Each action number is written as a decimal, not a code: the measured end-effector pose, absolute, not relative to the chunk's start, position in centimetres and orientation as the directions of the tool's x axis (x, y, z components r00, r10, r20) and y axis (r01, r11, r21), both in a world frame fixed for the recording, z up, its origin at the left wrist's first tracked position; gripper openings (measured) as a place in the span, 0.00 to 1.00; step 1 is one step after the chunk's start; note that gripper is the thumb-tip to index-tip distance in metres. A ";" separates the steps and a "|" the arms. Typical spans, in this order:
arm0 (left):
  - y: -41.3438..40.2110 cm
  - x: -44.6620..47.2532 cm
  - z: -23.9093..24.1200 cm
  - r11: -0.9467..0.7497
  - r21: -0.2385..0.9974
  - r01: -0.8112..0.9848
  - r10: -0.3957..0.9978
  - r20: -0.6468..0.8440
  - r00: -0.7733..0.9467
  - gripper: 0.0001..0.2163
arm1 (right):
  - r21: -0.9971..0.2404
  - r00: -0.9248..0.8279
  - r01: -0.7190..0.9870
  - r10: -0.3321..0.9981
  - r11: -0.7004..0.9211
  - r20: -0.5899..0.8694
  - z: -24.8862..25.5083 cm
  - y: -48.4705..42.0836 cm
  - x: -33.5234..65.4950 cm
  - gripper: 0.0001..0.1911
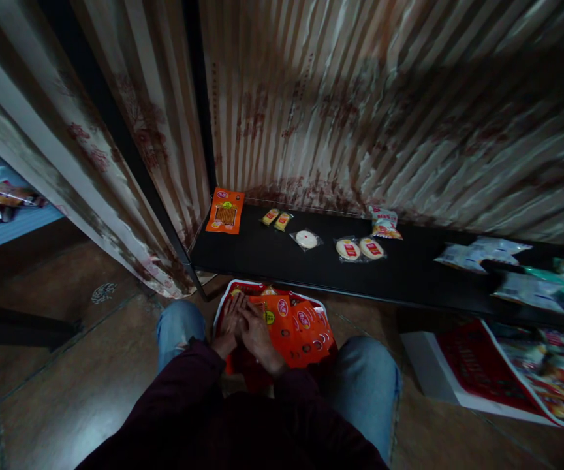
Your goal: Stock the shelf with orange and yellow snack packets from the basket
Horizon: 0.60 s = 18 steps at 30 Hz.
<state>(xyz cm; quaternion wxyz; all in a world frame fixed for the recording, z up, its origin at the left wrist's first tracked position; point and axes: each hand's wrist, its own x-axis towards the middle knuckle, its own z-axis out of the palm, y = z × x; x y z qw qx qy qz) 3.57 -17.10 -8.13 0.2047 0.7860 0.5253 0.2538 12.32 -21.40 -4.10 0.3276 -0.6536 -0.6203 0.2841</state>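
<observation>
My left hand (230, 326) lies over the left part of a red, white-rimmed box (220, 301) on the floor between my knees. Its fingers look stretched out. Against it rests my right hand (256, 332), fingers also extended, its fingertips touching or overlapping the left. Beneath and beside both hands are orange snack packets (283, 329) piled in the box; what lies directly under the palms is hidden. A similar orange packet (224, 211) leans upright at the left end of the black shelf (262, 258).
Along the shelf lie two small yellow packs (277, 220), a round white wafer (306, 239), paired round cakes (359, 249), an upright snack bag (385, 222) and several bags farther right. A second box of snacks (495, 365) stands right. Shelf posts (198, 98) and pleated curtains (282, 98) enclose the shelf.
</observation>
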 end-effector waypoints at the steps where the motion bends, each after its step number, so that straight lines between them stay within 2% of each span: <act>1: -17.3 3.4 -8.4 -0.351 0.577 0.738 0.932 0.136 0.336 0.20 | -0.792 0.080 0.611 0.996 -0.020 0.037 -4.3 -22.0 12.6 0.22; 4: -17.8 3.4 -8.7 -0.294 0.517 0.804 0.944 0.026 0.328 0.25 | -0.811 0.085 0.585 0.995 -0.012 0.046 -5.0 -23.7 13.8 0.24; 11: -18.9 3.8 -6.7 -0.185 0.460 0.869 0.979 0.012 0.202 0.23 | -0.822 0.123 0.570 0.989 -0.003 0.081 -5.9 -26.5 16.1 0.19; 15: -19.4 3.3 -5.7 -0.108 0.454 0.884 0.987 -0.060 0.152 0.16 | -0.826 0.261 0.555 0.963 -0.096 0.063 -6.1 -27.6 16.9 0.19; 18: -19.6 2.9 -5.6 -0.026 0.524 0.851 0.985 -0.132 0.112 0.11 | -0.838 0.365 0.524 0.929 -0.153 0.059 -6.3 -28.1 17.6 0.18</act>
